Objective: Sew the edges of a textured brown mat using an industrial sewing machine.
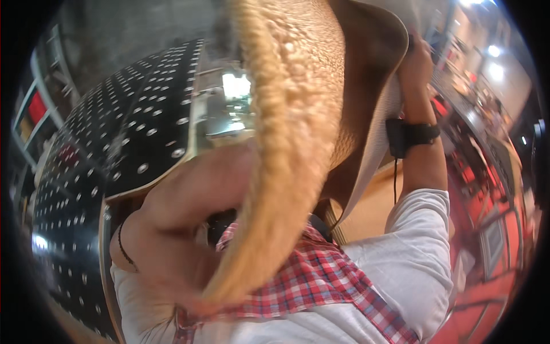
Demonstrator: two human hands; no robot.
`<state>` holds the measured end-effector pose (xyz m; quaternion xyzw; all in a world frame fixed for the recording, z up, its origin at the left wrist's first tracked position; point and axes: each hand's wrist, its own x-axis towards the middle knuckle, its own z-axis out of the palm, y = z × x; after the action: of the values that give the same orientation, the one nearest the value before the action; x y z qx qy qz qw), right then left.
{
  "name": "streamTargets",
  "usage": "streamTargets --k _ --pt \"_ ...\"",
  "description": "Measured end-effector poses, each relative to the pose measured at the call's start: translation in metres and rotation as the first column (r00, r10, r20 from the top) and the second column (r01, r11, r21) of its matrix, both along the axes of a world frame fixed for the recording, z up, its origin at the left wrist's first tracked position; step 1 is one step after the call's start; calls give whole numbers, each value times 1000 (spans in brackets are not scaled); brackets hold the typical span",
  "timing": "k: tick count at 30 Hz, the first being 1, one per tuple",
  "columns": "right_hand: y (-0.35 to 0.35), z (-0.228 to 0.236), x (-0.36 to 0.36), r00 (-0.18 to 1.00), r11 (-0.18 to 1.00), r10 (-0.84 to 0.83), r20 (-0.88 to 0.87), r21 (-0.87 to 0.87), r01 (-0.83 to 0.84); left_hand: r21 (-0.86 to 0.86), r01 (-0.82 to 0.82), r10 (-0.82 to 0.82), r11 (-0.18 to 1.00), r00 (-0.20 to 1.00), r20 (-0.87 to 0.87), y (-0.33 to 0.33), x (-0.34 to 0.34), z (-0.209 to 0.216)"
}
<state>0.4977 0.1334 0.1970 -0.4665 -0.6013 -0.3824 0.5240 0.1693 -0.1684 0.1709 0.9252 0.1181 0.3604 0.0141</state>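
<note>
A large, bent sheet [292, 132] with a pebbled tan surface, looking like leather, rises through the middle very close to me. Its curled far side shows brown, with a pale ribbed face along the right edge. My left hand [172, 246], blurred and with a thin dark band at its wrist, bends round the sheet's left edge; its fingertips are partly hidden. At upper right my right hand [416, 63] grips the sheet's right margin, its fingers partly hidden. A black strapped device [409, 137] with a hanging cord is on that wrist.
On the left stands a black panelled surface [152, 109] with rows of pale round dots. Beyond it are a metal rack [43, 100] and a bright, shiny object [235, 94]. A brown box-like surface [372, 206] lies below the sheet. Red flooring [464, 275] and cluttered racks are at right.
</note>
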Motion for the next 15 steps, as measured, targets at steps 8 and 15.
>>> streamTargets --k 8,15 --pt "-110 -163 320 730 680 -677 -94 -459 571 -767 -32 149 641 985 83 161 140 -115" --pt "-197 -368 425 407 345 -880 -243 -917 199 -647 -334 38 685 904 -426 255 292 -261"
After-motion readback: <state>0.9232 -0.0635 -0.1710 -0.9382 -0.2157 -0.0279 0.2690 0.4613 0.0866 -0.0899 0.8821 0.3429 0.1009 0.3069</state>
